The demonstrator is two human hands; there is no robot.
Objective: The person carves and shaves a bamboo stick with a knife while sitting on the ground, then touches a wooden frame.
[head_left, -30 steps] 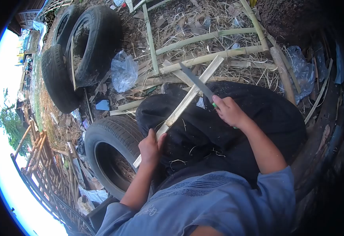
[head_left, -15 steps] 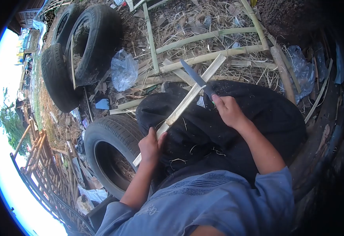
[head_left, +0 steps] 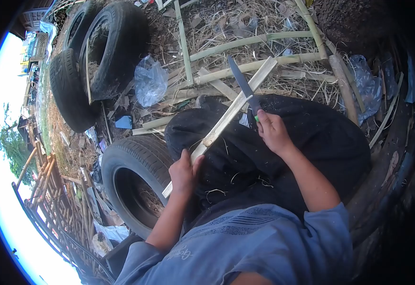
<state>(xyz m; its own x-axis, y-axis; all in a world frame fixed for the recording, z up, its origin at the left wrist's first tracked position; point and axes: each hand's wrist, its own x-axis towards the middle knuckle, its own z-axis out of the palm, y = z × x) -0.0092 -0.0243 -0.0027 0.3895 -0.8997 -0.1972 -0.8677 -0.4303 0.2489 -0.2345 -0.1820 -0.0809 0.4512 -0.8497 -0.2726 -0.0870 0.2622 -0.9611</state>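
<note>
A pale split bamboo strip (head_left: 228,116) slants across my lap, its far end up and to the right. My left hand (head_left: 184,173) is closed round its lower part, just below a brownish node. In my right hand (head_left: 272,130) is a knife (head_left: 240,78) with a long dark blade and a bit of green at the handle. The blade crosses the strip near its upper end and touches its edge, where a small pale sliver stands out. Most of the handle is hidden by my fingers. Thin shavings lie on my dark trousers (head_left: 312,123).
A tyre (head_left: 136,164) lies by my left knee, and several more tyres (head_left: 117,52) lean together at upper left. Ahead, bamboo poles (head_left: 259,69) lie over straw-strewn ground. Crumpled clear plastic (head_left: 150,81) sits beside the tyres. A bamboo rack (head_left: 50,199) stands at far left.
The knife has turned more upright, its tip swinging right and up, while its handle stays close to the strip. The strip and my left hand have shifted slightly.
</note>
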